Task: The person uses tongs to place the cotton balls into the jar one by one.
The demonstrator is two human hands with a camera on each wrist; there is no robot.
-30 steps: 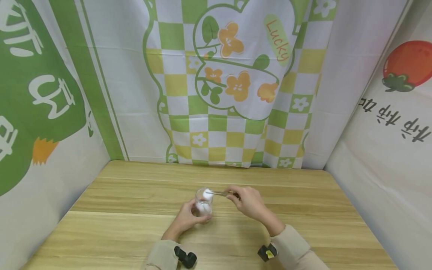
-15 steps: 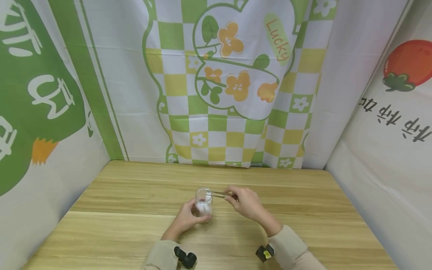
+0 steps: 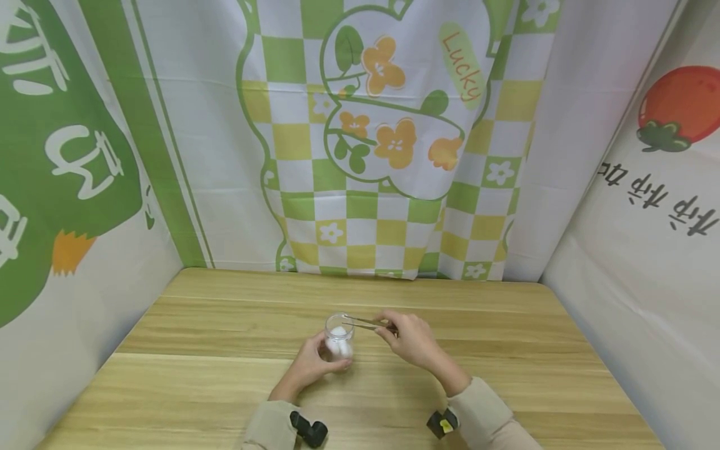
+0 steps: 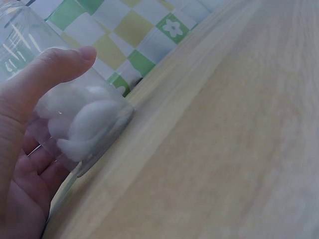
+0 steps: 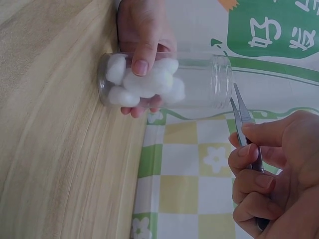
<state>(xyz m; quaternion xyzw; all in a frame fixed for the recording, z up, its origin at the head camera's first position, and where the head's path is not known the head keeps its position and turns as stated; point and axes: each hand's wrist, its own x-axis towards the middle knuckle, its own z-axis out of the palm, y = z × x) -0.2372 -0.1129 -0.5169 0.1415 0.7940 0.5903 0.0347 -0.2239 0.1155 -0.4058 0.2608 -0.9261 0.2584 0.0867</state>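
Note:
A clear open-topped jar (image 3: pixel 340 326) stands on the wooden table with several white cotton balls (image 5: pixel 147 82) in its lower part. My left hand (image 3: pixel 310 361) grips it round the side, the thumb (image 4: pixel 60 64) across the near wall. In my right hand (image 3: pixel 413 337) a pair of metal tweezers (image 5: pixel 243 119) is held between thumb and fingers. Nothing is between the tweezers' tips, which are spread apart at the jar's mouth. The right wrist view shows the jar lying sideways because of the camera's tilt.
The wooden table (image 3: pixel 225 325) reaches back to a checkered green and yellow curtain (image 3: pixel 360 219). Printed cloths hang at the left and right sides. A black wrist camera (image 3: pixel 308 429) sits at the left cuff, another (image 3: pixel 442 423) at the right.
The tweezers' tips have parted and let go of a cotton ball at the jar's mouth; it has dropped onto the others inside. The left hand and jar have stayed put.

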